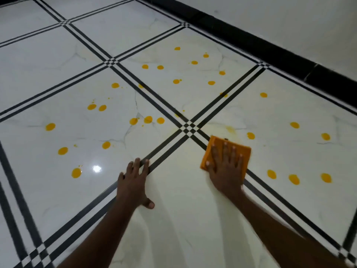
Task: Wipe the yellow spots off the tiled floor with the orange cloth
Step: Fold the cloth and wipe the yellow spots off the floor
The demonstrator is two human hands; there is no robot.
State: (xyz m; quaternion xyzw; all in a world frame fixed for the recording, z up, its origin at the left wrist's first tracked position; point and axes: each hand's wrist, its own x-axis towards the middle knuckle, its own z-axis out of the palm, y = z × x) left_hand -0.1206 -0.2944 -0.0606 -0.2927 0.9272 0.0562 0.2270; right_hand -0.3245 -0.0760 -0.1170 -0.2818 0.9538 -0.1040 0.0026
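Note:
A folded orange cloth (pixel 242 151) lies flat on the white tiled floor (pixel 183 200), just right of a crossing of black stripes. My right hand (pixel 226 167) presses down on it with the fingers spread. My left hand (pixel 135 182) rests flat on the floor to the left, fingers apart, holding nothing. Several yellow spots (pixel 147 119) dot the tiles ahead, to the left (pixel 62 150) and to the right (pixel 293 179). A pale yellow smear (pixel 229 129) shows just beyond the cloth.
Black double stripes (pixel 166 144) run between the tiles and cross near the cloth. A black skirting (pixel 270 53) lines the white wall at the upper right. A light glare (pixel 96 168) sits on the floor near my left hand.

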